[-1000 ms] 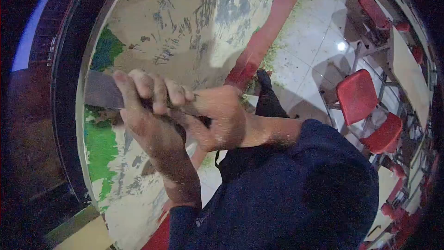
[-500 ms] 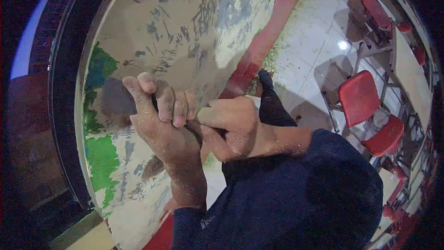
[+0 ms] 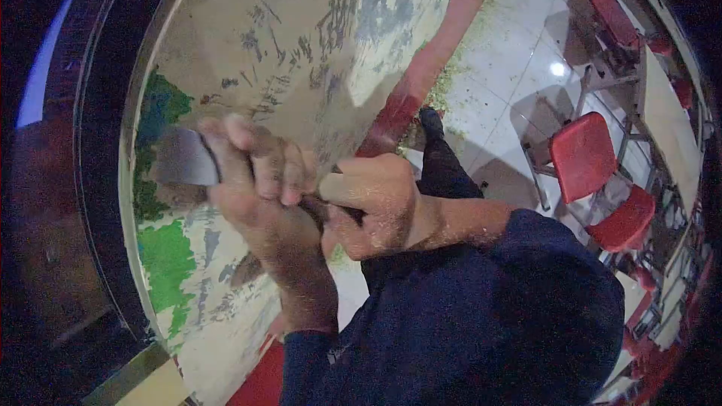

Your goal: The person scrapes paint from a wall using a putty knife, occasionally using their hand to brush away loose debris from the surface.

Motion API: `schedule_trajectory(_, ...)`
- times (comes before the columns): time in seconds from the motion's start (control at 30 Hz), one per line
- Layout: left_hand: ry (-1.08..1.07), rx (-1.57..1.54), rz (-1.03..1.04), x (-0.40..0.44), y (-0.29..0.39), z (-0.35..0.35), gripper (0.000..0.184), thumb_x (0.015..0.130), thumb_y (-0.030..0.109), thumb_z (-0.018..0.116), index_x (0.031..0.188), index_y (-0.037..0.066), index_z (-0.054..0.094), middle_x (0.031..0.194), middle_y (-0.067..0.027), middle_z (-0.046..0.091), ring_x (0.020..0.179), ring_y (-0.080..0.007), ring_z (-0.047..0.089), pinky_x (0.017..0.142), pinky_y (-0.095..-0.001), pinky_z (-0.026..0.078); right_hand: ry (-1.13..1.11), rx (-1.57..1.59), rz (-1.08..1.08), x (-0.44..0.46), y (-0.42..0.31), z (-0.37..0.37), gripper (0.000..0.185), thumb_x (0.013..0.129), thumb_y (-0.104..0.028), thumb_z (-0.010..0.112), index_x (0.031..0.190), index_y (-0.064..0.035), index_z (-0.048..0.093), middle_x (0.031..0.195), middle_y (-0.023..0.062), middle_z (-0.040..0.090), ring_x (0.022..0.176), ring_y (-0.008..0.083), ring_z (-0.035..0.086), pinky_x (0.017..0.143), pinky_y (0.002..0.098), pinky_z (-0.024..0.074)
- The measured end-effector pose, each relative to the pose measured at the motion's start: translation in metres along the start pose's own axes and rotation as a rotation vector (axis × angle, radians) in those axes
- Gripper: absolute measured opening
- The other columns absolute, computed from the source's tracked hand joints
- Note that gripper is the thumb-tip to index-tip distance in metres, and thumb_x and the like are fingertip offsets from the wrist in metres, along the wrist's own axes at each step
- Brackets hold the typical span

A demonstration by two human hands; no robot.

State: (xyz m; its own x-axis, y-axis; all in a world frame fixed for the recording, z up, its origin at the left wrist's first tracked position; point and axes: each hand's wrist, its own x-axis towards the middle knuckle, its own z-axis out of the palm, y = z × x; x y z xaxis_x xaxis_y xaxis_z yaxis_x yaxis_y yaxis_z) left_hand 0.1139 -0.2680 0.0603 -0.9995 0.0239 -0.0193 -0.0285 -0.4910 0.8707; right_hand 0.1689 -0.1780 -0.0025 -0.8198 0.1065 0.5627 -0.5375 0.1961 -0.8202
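Note:
A paint scraper [image 3: 186, 158] with a wide, flat metal blade reaches left across the wall, its handle mostly hidden inside my fists. My left hand [image 3: 259, 184] is wrapped around it close behind the blade, the fingers curled over and slightly blurred. My right hand [image 3: 372, 207] is closed around the rear of the handle, against the left fingers. The blade overlaps a dark green paint patch [image 3: 164, 105] on the patchy, partly stripped wall [image 3: 226, 37]; whether it touches the surface I cannot tell. Pale dust speckles both hands.
A bright green patch [image 3: 167, 263] and a red painted band [image 3: 421, 79] remain on the wall. A dark frame [image 3: 105, 180] borders it. Paint flakes [image 3: 444, 79] litter the tiled floor [image 3: 519, 53] by my foot [image 3: 431, 122]. Red chairs [image 3: 583, 156] and tables [image 3: 669, 124] stand to the right.
The scraper blade has tilted and shifted slightly left, and its face now catches more light. My left hand has moved a little left with it; both hands keep their hold.

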Motion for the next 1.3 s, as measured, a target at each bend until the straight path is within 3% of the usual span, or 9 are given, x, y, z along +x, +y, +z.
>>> schedule_trajectory(0.17, 0.037, 0.099, -0.185, -0.017, -0.009, -0.006, 0.026, 0.098, 0.034, 0.037, 0.086, 0.013, 0.044, 0.052, 0.0065, 0.03, 0.037, -0.0035, 0.025, 0.036, -0.0195, 0.026, 0.028, 0.017, 0.034, -0.016, 0.0, 0.003, 0.011, 0.066, -0.008, 0.062, 0.074, -0.0072, 0.054, 0.056, 0.0108, 0.043, 0.048, 0.0316, 0.049, 0.044, 0.0397, 0.04)
schedule_trajectory(0.43, 0.065, 0.229, -0.052, -0.018, -0.002, 0.001, 0.029, 0.098, 0.038, 0.035, 0.084, 0.014, 0.044, 0.052, 0.0075, 0.028, 0.038, -0.0034, 0.024, 0.037, -0.0191, 0.028, -0.04, 0.039, 0.023, -0.012, -0.002, -0.003, 0.009, 0.067, -0.006, 0.06, 0.07, -0.0077, 0.051, 0.056, 0.0118, 0.046, 0.048, 0.0302, 0.05, 0.045, 0.0406, 0.0406)
schedule_trajectory(0.47, -0.064, 0.138, -0.066, -0.019, -0.008, -0.005, 0.018, 0.098, 0.026, 0.037, 0.093, 0.011, 0.047, 0.058, 0.0083, 0.032, 0.043, -0.0004, 0.027, 0.042, -0.0171, 0.028, -0.05, 0.101, 0.104, -0.018, -0.004, -0.006, 0.009, 0.067, -0.007, 0.06, 0.07, -0.0074, 0.051, 0.055, 0.0124, 0.046, 0.048, 0.0317, 0.05, 0.046, 0.0416, 0.0407)
schedule_trajectory(0.7, -0.166, -0.029, 0.017, -0.001, 0.007, 0.007, 0.025, 0.098, 0.032, 0.036, 0.088, 0.011, 0.044, 0.052, 0.0066, 0.03, 0.04, -0.0034, 0.026, 0.037, -0.0183, 0.026, 0.018, 0.066, -0.086, 0.008, 0.002, -0.001, 0.009, 0.068, -0.01, 0.061, 0.07, -0.0075, 0.053, 0.054, 0.0126, 0.047, 0.049, 0.0314, 0.052, 0.046, 0.0412, 0.0414)
schedule_trajectory(0.8, 0.083, 0.296, 0.034, -0.01, -0.012, -0.003, 0.026, 0.098, 0.034, 0.035, 0.089, 0.011, 0.045, 0.052, 0.0082, 0.029, 0.039, -0.0033, 0.026, 0.037, -0.0182, 0.026, 0.007, 0.091, 0.083, -0.015, 0.005, 0.002, 0.009, 0.068, -0.01, 0.061, 0.071, -0.0071, 0.053, 0.055, 0.0125, 0.047, 0.049, 0.0325, 0.051, 0.046, 0.0426, 0.0408)
schedule_trajectory(0.9, -0.02, 0.122, 0.056, -0.001, 0.001, 0.009, 0.029, 0.098, 0.035, 0.034, 0.087, 0.011, 0.045, 0.052, 0.0078, 0.03, 0.038, -0.0039, 0.026, 0.036, -0.0187, 0.026, 0.046, 0.003, -0.056, 0.004, 0.006, 0.004, 0.008, 0.068, -0.009, 0.061, 0.07, -0.007, 0.053, 0.054, 0.0121, 0.047, 0.048, 0.0325, 0.051, 0.045, 0.0414, 0.0412)
schedule_trajectory(1.0, 0.09, 0.206, 0.031, -0.01, 0.008, 0.018, 0.031, 0.098, 0.037, 0.035, 0.084, 0.011, 0.045, 0.051, 0.0075, 0.027, 0.038, -0.0045, 0.027, 0.036, -0.0194, 0.027, 0.037, 0.046, -0.143, 0.012, 0.005, 0.008, 0.01, 0.067, -0.009, 0.062, 0.069, -0.0072, 0.052, 0.054, 0.0121, 0.046, 0.047, 0.032, 0.051, 0.044, 0.0405, 0.0407)
schedule_trajectory(1.17, 0.164, 0.318, 0.012, -0.011, -0.008, 0.014, 0.031, 0.097, 0.038, 0.037, 0.083, 0.012, 0.045, 0.051, 0.007, 0.029, 0.038, -0.0049, 0.027, 0.037, -0.0199, 0.028, 0.035, 0.043, 0.034, -0.011, 0.006, 0.003, 0.013, 0.066, -0.009, 0.062, 0.07, -0.0072, 0.05, 0.056, 0.0123, 0.045, 0.05, 0.0322, 0.05, 0.045, 0.0409, 0.0404)
schedule_trajectory(1.3, -0.106, -0.006, 0.0, 0.006, 0.01, 0.015, 0.028, 0.097, 0.034, 0.037, 0.085, 0.01, 0.043, 0.052, 0.0044, 0.028, 0.039, -0.0055, 0.027, 0.036, -0.0211, 0.028, 0.015, 0.019, -0.038, 0.013, 0.004, -0.001, 0.011, 0.068, -0.01, 0.061, 0.071, -0.0072, 0.051, 0.057, 0.0128, 0.046, 0.05, 0.032, 0.05, 0.045, 0.0407, 0.0402)
